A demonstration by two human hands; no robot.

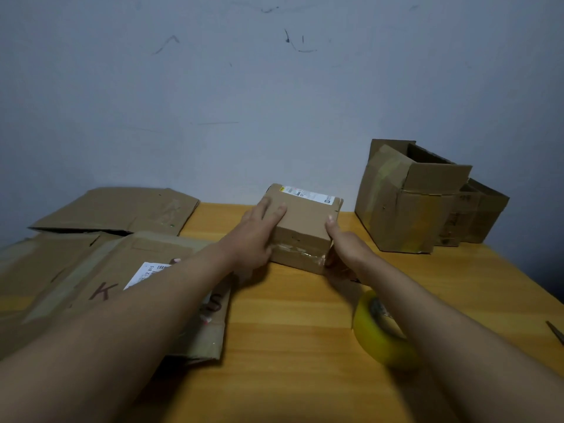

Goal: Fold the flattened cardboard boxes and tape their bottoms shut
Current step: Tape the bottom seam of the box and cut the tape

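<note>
1. Hands steady the small box (305,227) mid-table: left hand (259,230) lies flat on top, right hand (341,245) cups its side.
2. Tape roll (381,328) waits near the right forearm, likely for sealing.

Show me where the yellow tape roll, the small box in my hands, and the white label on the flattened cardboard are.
yellow tape roll (377,338), head view, outer band.
small box (305,222), head view, top face.
white label (149,271), head view, visible corner.
</note>
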